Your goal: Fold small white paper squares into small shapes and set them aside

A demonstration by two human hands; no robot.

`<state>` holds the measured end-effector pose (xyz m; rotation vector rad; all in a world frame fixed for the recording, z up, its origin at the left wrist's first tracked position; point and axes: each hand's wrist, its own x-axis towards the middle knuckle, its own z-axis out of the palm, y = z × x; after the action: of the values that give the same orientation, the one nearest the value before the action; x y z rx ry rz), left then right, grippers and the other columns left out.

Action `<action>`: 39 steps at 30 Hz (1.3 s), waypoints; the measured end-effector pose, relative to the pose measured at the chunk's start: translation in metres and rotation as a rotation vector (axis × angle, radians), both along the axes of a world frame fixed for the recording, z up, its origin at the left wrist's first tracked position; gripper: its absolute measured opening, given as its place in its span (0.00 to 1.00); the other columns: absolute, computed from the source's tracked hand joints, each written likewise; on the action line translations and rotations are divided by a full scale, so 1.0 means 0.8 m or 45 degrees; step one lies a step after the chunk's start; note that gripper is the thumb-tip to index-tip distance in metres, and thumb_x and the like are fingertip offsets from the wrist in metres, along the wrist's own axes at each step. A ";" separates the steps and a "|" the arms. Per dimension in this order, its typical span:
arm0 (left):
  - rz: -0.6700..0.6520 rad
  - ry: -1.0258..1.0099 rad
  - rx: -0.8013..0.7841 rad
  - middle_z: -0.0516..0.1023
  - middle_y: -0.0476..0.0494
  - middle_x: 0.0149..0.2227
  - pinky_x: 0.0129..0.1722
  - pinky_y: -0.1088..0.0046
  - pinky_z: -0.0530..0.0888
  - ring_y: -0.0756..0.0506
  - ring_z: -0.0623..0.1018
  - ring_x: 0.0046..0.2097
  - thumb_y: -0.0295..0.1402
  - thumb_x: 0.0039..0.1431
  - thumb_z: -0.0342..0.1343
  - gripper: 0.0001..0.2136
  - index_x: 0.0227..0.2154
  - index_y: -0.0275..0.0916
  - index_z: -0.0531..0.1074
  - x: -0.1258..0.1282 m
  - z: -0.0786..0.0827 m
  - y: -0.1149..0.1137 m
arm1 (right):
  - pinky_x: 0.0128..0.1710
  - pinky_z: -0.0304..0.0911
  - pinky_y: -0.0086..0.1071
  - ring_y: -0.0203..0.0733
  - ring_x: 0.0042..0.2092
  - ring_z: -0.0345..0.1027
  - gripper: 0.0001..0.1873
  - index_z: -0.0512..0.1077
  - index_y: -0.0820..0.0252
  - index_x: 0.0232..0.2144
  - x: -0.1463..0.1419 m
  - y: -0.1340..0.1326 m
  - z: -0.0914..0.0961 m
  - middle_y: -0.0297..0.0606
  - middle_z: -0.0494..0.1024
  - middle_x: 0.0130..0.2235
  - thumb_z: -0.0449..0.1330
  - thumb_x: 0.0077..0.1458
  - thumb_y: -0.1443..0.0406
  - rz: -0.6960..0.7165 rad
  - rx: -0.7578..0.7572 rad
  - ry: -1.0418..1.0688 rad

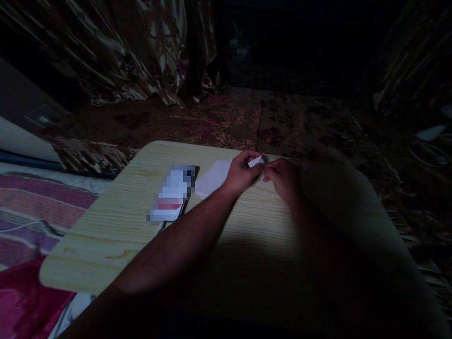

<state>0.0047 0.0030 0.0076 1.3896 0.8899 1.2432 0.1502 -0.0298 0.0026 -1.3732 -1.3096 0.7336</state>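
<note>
Near the far edge of a light wooden table (pixel 127 226), my left hand (pixel 243 172) is closed on a small piece of white paper (pixel 255 162). Close beside it, my right hand (pixel 282 176) pinches at the paper's right end, its thumb and fingers pressed together. Several white paper sheets (pixel 213 176) lie on the table just left of my left hand, partly hidden by it. Further left rests a phone (pixel 173 193) with its lit screen blurred out. Dim light hides the finer detail of the fingertips.
Behind the table stretches a dark surface covered in flowered cloth (pixel 226 120), with shiny curtains (pixel 151 47) above it. A striped bedspread (pixel 31 202) lies to the left. At the far right is a white device (pixel 431 133) with a cable.
</note>
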 end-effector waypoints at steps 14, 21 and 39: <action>-0.034 -0.031 -0.038 0.74 0.51 0.24 0.26 0.76 0.65 0.52 0.70 0.25 0.30 0.44 0.65 0.08 0.29 0.37 0.73 0.001 -0.006 0.001 | 0.29 0.67 0.30 0.37 0.25 0.72 0.05 0.73 0.58 0.28 -0.004 0.002 0.002 0.30 0.76 0.22 0.63 0.49 0.62 -0.040 0.043 0.112; 0.051 -0.038 -0.021 0.75 0.50 0.25 0.26 0.76 0.65 0.52 0.70 0.25 0.32 0.46 0.65 0.08 0.30 0.38 0.74 0.000 -0.010 0.004 | 0.25 0.67 0.30 0.35 0.24 0.70 0.12 0.72 0.58 0.34 -0.005 0.004 -0.002 0.30 0.78 0.27 0.66 0.44 0.63 0.008 0.050 0.295; 0.030 0.000 -0.024 0.75 0.50 0.24 0.24 0.76 0.64 0.53 0.69 0.23 0.32 0.48 0.64 0.07 0.30 0.37 0.76 0.000 -0.012 0.004 | 0.28 0.65 0.30 0.35 0.23 0.69 0.06 0.73 0.58 0.30 -0.004 0.000 0.004 0.28 0.75 0.20 0.63 0.48 0.63 0.000 0.021 0.145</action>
<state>0.0050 0.0059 -0.0024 1.3679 0.9182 1.2496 0.1469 -0.0297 0.0055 -1.2993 -1.2240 0.7879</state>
